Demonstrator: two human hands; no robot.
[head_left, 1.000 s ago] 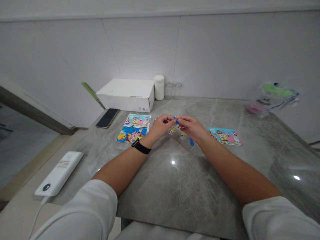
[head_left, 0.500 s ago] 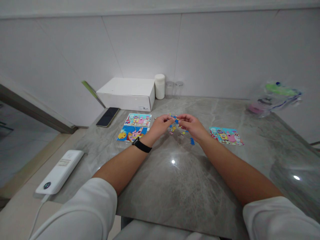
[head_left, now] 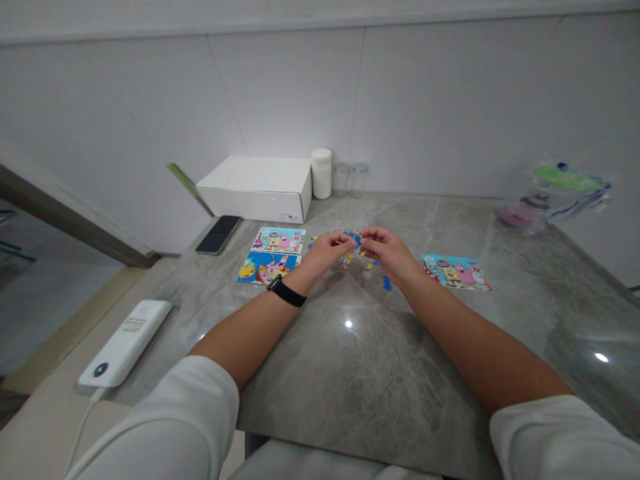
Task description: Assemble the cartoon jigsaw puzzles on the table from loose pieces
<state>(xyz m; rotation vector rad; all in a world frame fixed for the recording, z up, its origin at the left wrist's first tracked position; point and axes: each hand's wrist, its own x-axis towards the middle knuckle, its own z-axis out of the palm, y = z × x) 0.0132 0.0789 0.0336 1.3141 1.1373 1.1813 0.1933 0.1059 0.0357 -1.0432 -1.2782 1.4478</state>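
Above the table's middle, my left hand (head_left: 325, 255) and my right hand (head_left: 390, 252) meet at the fingertips, both pinched on a blue jigsaw puzzle piece (head_left: 357, 237). Whether it is one piece or two joined ones, I cannot tell. Beneath and between the hands lie several loose yellow and pink puzzle pieces (head_left: 349, 259), partly hidden by the fingers. One loose blue piece (head_left: 387, 283) rests just below my right hand. Picture cards with cartoon figures flank the hands: an upper card (head_left: 278, 240) and a lower card (head_left: 265, 267) at left, and another card (head_left: 457, 273) at right.
Along the wall stand a white box (head_left: 255, 190), a white bottle (head_left: 321, 175) and two clear jars (head_left: 350, 180). A phone (head_left: 219, 235) lies at the left, with a cabled white power bank (head_left: 126, 341) nearer me. A plastic bag (head_left: 550, 197) sits at the back right.
The view has shifted slightly, so everything sits a little further right. The fingers have shifted slightly around the blue piece, and both hands stay together over the loose pieces.
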